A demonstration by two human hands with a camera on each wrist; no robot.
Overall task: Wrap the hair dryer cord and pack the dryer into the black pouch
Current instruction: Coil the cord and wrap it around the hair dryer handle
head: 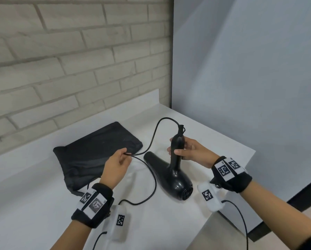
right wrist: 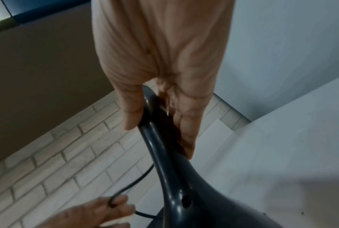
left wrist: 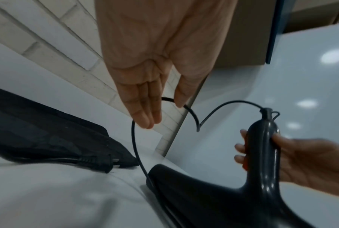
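Glossy black hair dryer [head: 174, 175], handle gripped by right hand [head: 190, 152].

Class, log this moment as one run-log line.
stage: cord wrap starting | left hand: pinches cord | right hand: grips hair dryer handle | black pouch: flat on counter

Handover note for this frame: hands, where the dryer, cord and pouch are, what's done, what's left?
Left hand pinches the cord mid-length.
Right hand grips the hair dryer by its handle, barrel resting on the counter.
Black pouch lies flat at left; the plug lies beside it.
Done: nothing wrapped yet.
Left: wrap cord, pack dryer into pouch.
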